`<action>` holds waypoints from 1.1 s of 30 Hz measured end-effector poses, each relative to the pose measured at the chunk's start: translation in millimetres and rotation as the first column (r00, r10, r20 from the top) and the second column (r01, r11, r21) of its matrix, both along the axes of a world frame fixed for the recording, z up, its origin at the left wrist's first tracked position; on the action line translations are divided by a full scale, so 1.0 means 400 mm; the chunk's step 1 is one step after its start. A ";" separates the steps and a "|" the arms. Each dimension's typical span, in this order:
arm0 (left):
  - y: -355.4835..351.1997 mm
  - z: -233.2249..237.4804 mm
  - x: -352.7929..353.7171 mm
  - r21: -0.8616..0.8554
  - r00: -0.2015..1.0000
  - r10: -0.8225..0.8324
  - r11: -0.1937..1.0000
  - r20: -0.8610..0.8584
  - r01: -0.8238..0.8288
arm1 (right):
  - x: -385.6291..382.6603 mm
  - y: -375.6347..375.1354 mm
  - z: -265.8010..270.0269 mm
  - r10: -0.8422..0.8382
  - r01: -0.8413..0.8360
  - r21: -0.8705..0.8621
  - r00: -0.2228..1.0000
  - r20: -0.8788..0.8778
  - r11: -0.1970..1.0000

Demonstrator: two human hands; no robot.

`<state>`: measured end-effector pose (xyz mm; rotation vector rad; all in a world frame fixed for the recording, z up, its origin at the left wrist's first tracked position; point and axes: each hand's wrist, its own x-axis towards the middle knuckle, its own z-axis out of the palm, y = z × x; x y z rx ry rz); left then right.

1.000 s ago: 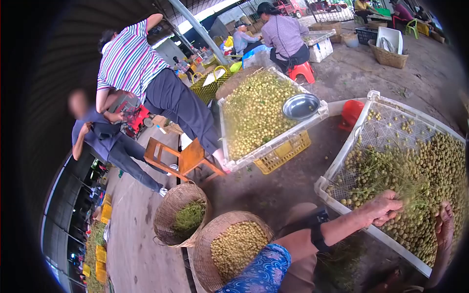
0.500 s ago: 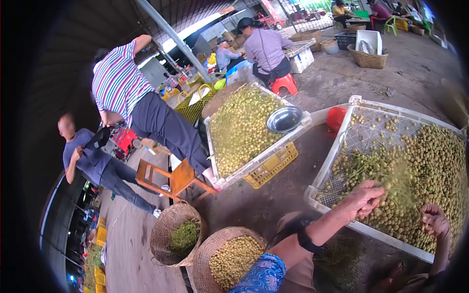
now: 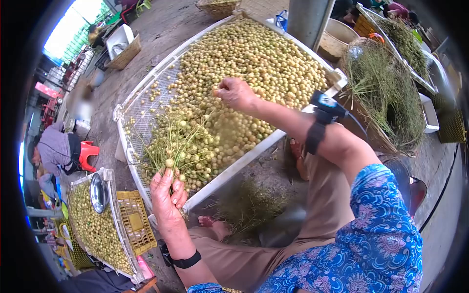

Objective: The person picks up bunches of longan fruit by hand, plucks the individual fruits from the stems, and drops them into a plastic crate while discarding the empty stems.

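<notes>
My left hand is closed around a bunch of thin green stems with small round fruits on them, at the tray's near-left edge. My right hand hangs over the heap of loose yellow-brown fruits, thumb and fingers pinched together. What lies between those fingertips is too small to make out. Beneath both hands, the white plastic tray has a mesh floor that shows at its left side. More stemmed fruits lie in the tray near my left hand.
A large basket of stripped stems stands at right, near a metal post. At lower left, another fruit tray carries a metal bowl beside a yellow crate. Loose stems lie on the ground by my feet.
My view has swung right, so the tray is now central and the other workers sit at the left edge. My left hand still grips stems; my right hand is now farther over the heap.
</notes>
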<state>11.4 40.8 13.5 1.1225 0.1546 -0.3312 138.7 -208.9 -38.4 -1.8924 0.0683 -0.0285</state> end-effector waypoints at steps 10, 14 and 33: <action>0.028 0.000 -0.030 -0.044 0.999 0.016 0.999 0.033 -0.015 | -0.022 -0.038 0.035 0.184 -0.124 -0.494 0.980 0.075 0.861; 0.043 0.008 -0.040 -0.040 0.999 0.043 0.998 0.009 -0.043 | -0.012 -0.042 -0.002 0.536 -0.430 -0.432 0.829 0.159 0.793; 0.102 0.016 -0.040 -0.184 0.999 0.024 0.983 0.026 -0.019 | -0.012 -0.066 0.002 0.289 -0.061 0.860 0.952 -0.103 0.506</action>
